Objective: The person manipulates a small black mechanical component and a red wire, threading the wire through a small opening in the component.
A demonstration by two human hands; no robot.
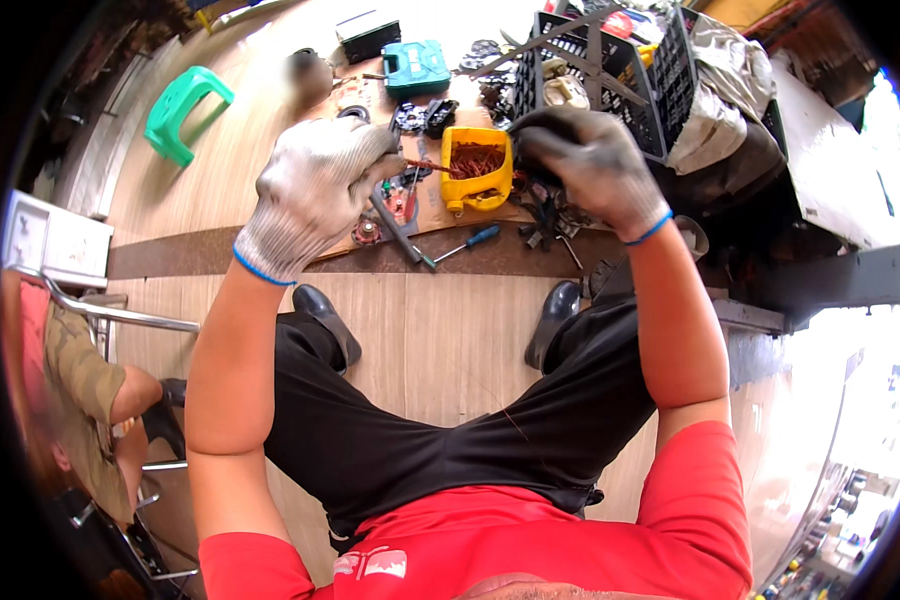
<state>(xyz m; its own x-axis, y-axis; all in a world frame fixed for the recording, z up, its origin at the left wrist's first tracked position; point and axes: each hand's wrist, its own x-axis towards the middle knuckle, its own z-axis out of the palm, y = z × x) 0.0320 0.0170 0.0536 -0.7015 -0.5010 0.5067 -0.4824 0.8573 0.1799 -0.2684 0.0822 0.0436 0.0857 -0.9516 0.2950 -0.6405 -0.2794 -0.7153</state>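
Nearest, red shirt (490,545) and black trousers (440,420). Above the knees, gloved left hand (315,190) curled shut around a grey tool handle, pinching a thin copper wire (428,167) lying roughly level, tip pointing right toward gloved right hand (592,165); right grip hidden, cannot tell. Beyond, yellow container (478,170), blue-handled screwdriver (475,240), black crate (610,60).
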